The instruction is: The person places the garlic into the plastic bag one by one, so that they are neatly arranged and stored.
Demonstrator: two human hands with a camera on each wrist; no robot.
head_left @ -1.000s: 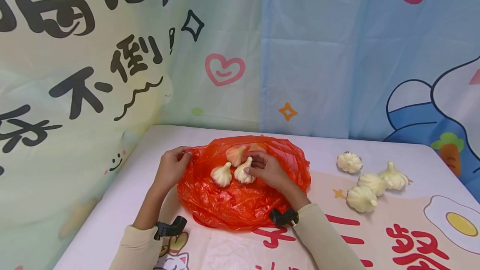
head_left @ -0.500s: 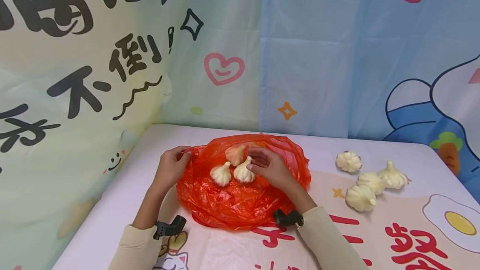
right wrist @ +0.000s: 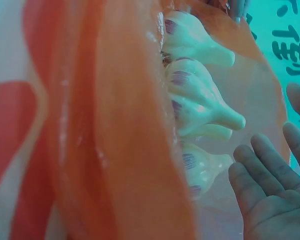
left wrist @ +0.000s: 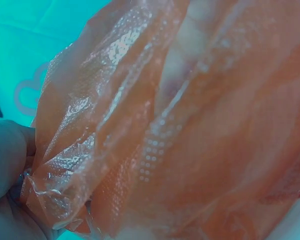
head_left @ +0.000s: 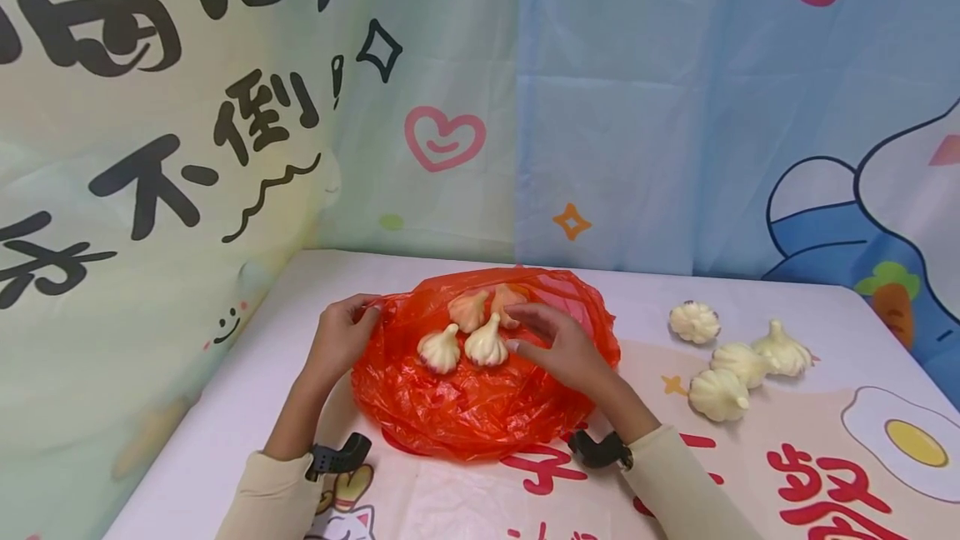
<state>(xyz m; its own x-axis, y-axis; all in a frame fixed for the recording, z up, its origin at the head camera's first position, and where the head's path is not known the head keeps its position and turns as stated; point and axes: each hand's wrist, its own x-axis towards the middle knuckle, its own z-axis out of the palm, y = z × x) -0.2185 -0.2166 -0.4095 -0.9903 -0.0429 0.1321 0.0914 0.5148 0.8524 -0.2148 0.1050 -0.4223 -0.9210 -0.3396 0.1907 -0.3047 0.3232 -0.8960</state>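
A crinkled red plastic bag (head_left: 450, 407) lies on the table with its mouth spread. My left hand (head_left: 345, 338) pinches its upper left edge; the left wrist view shows the thumb (left wrist: 7, 155) against gathered film. Several pale garlic bulbs sit at the bag's mouth: two in front, one at left (head_left: 439, 351) and one nearer the middle (head_left: 487, 342), plus two reddish-looking ones behind. My right hand (head_left: 562, 347) is just right of them, holding nothing. In the right wrist view its fingers (right wrist: 267, 167) are extended, beside the purple-marked bulbs (right wrist: 200, 95).
On the right of the table lie several more garlic bulbs, a lone one (head_left: 694, 322) at the back and a touching group (head_left: 718, 395) in front. A printed cloth with a fried egg (head_left: 900, 440) covers the table. A printed curtain (head_left: 607, 107) hangs behind.
My right hand has drawn back to the right from the front middle bulb, and its fingers have spread. A bulb behind has come into view. My left hand keeps its hold on the bag edge.
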